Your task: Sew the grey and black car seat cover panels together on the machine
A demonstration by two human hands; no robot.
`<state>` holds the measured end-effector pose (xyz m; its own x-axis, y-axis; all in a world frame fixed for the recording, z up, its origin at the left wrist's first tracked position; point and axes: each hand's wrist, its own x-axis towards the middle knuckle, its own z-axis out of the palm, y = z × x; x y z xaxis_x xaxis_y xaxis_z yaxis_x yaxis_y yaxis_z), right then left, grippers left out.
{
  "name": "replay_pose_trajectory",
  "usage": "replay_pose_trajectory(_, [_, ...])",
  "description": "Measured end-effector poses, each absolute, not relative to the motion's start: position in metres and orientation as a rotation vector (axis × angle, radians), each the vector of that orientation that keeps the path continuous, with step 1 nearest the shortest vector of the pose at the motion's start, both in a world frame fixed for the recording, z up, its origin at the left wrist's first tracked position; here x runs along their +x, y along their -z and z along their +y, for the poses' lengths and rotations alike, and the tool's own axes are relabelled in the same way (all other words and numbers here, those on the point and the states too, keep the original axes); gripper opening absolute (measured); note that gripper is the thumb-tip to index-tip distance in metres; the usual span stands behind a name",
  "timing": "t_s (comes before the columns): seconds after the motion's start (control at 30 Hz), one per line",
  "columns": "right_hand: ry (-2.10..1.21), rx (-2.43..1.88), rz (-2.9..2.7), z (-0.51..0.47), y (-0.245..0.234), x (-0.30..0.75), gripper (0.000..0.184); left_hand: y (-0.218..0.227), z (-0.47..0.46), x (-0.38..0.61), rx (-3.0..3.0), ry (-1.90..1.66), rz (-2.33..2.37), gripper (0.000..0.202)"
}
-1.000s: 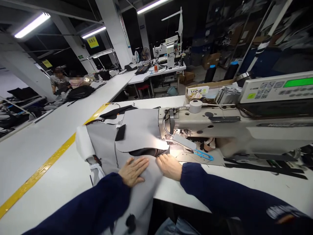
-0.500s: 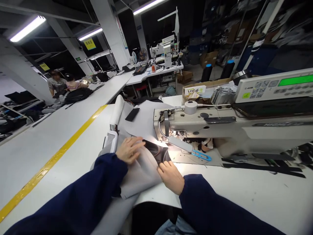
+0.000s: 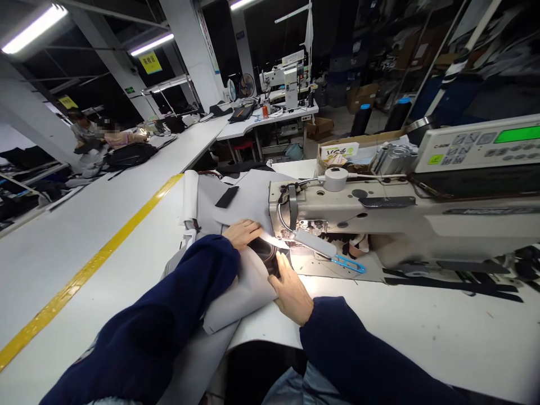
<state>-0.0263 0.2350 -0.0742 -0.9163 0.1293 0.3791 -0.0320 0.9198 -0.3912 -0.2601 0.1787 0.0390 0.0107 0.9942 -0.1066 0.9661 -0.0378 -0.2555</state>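
Note:
A large sheet of grey fabric (image 3: 242,297) lies folded and bunched at the left of the sewing machine (image 3: 346,205). Inside its fold shows a dark, shiny piece (image 3: 265,250) with a curved seam, close to the lit needle area. My left hand (image 3: 243,233) is closed over the fabric at the far side of this dark piece; its thumb is hidden. On the near side, my right hand (image 3: 292,289) pinches the fold's edge between thumb and fingers, with its fingertips over the dark piece. A small black patch (image 3: 226,197) sits on the fabric further back.
A grey lamp stick with a blue loop end (image 3: 349,264) crosses in front of the machine head. Behind the machine stands an open carton (image 3: 321,163) of parts, beside a control panel (image 3: 476,143). Yellow tape (image 3: 101,253) runs along the white table. Two people sit far left.
My left hand has moved forward and right, towards the needle area. My right hand's fingers now reach further over the dark piece, and the near fabric fold bulges more. The view has shifted slightly.

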Motion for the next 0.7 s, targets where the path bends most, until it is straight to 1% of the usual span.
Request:
replay_pose_trajectory(0.07, [-0.592, 0.025, -2.696, 0.243, 0.073, -0.033, 0.033, -0.047, 0.188, -0.253, -2.048, -0.447, -2.254, 0.035])
replay_pose_trajectory(0.13, [-0.597, 0.131, -2.748, 0.25, 0.07, -0.044, 0.035, -0.05, 0.193, -0.236, -1.945, -0.402, -2.385, 0.029])
replay_pose_trajectory(0.2, [-0.555, 0.23, -2.844, 0.253, 0.067, -0.06, 0.034, -0.043, 0.191, -0.21, -1.921, -0.299, -2.505, 0.022])
replay_pose_trajectory(0.3, [-0.461, 0.273, -2.973, 0.248, 0.064, -0.082, 0.026, -0.023, 0.179, -0.176, -1.913, -0.061, -2.738, 0.016])
replay_pose_trajectory(0.4, [-0.385, 0.197, -2.944, 0.24, 0.071, -0.083, 0.027, -0.008, 0.167, -0.173, -1.779, 0.323, -2.925, 0.027])
replay_pose_trajectory(0.47, [-0.248, 0.138, -2.832, 0.236, 0.08, -0.071, 0.026, -0.007, 0.164, -0.187, -1.642, 0.454, -2.992, 0.032])
replay_pose_trajectory(0.5, [-0.18, 0.105, -2.775, 0.236, 0.085, -0.063, 0.024, -0.008, 0.164, -0.194, -1.599, 0.431, -3.006, 0.034])
replay_pose_trajectory(0.57, [-0.096, 0.045, -2.705, 0.234, 0.091, -0.049, 0.019, -0.011, 0.167, -0.202, -1.582, 0.216, -2.975, 0.036])
replay_pose_trajectory(0.63, [-0.094, -0.013, -2.704, 0.231, 0.092, -0.043, 0.019, -0.011, 0.173, -0.197, -1.669, -0.071, -2.804, 0.035])
replay_pose_trajectory(0.7, [-0.074, -0.073, -2.71, 0.226, 0.088, -0.045, 0.021, -0.007, 0.183, -0.184, -1.816, -0.275, -2.538, 0.029])
